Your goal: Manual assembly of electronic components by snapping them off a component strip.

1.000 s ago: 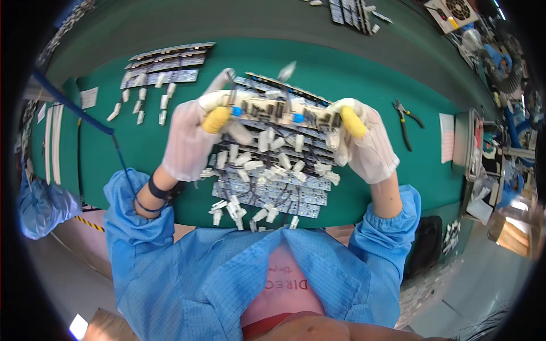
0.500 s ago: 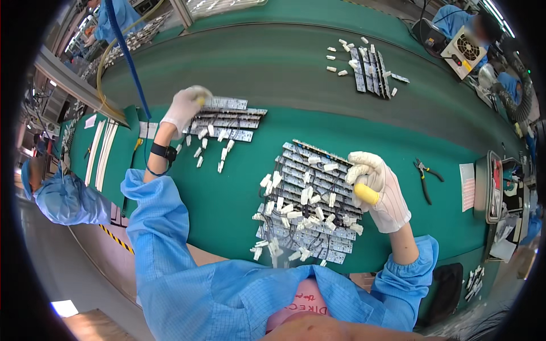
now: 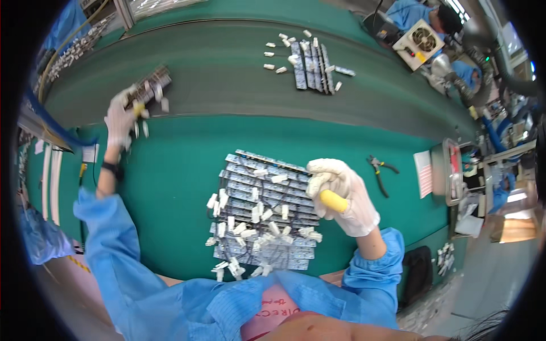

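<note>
Left hand (image 3: 120,120) far out, right hand (image 3: 344,196) close in

Left arm stretched forward and out to the left, blue sleeve (image 3: 108,227) ending below a dark wristband (image 3: 112,169). Left fingers clamped on the near end of a bundle of circuit strips (image 3: 154,85), blurred; bundle slants up to the right over the dark belt (image 3: 227,79), white plugs hanging off it. Contact with belt: cannot tell. Right arm bent, forearm angled up and leftward from its bunched cuff. Right fingers curled together, yellow cap (image 3: 333,200) on thumb, at the right edge of the large strip pile (image 3: 278,196); whether they grip a strip, cannot tell. Pile lies on the green mat (image 3: 176,199), rows overlapping. Pliers (image 3: 381,175) beyond, handles spread.
</note>
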The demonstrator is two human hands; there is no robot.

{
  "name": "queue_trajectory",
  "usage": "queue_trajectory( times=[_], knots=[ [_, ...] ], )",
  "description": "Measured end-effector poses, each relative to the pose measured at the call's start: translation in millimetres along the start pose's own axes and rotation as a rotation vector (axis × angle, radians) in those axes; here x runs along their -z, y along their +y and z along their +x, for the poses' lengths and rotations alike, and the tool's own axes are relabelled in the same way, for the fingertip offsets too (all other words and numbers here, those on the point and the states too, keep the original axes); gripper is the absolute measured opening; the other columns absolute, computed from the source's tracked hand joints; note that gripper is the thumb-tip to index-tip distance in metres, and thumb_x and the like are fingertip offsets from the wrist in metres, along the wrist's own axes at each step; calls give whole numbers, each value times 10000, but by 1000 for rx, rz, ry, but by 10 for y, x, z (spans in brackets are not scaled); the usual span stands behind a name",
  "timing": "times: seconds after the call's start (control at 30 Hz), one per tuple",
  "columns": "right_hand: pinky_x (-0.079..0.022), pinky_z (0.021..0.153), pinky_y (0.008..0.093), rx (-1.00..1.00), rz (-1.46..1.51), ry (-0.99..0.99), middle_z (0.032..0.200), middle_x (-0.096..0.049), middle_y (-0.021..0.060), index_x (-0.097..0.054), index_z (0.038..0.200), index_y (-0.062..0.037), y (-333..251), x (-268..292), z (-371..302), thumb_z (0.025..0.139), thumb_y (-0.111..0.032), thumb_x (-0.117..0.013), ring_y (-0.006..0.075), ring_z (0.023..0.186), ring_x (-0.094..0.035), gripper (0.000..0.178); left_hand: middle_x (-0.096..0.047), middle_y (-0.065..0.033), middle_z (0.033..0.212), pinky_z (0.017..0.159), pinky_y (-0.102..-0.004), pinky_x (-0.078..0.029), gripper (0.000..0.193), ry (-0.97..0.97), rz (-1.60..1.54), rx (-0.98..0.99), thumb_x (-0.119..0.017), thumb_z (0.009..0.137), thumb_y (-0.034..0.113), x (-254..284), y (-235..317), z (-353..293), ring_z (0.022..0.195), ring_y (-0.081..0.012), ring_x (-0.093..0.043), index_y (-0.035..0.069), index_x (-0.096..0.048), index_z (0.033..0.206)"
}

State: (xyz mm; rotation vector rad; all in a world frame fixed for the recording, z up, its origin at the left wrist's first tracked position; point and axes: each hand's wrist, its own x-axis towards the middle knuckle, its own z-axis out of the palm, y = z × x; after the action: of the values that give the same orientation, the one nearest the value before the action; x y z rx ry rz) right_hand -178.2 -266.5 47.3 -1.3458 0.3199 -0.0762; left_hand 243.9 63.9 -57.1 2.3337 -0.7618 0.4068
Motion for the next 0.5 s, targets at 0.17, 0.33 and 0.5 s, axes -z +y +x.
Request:
queue_trajectory(
  times=[0.17,0.33,0.5],
  knots=[
    [-433,522,199,18,-125,-44,955,-632,64,-504,1268,-24,39,-49,144,887,-233,-676,102,681,-579,467,-597,-161,1204,880,-353,-479,435,450,121,317,-635,885,235,-488,-346,741,1042,-277,-603,65,-549,1276],
    [-496,897,349,500,-1045,170,1152,-608,144,-333,1421,-49,176,515,895,894,-187,-627,253,1050,-616,619,-629,-102,1083,895,-362,-478,344,221,-389,-358,-684,734,61,-526,1572,88,1019,-301,-591,106,-627,1071],
    [-438,920,444,123,-781,517,1201,-560,189,-488,1194,-13,165,927,2557,728,-579,-654,332,1041,-564,752,-620,-133,1205,1122,-522,-300,177,-765,-441,-527,-658,843,174,-840,2423,-937,1247,-389,-483,120,-641,1010]
  ],
)
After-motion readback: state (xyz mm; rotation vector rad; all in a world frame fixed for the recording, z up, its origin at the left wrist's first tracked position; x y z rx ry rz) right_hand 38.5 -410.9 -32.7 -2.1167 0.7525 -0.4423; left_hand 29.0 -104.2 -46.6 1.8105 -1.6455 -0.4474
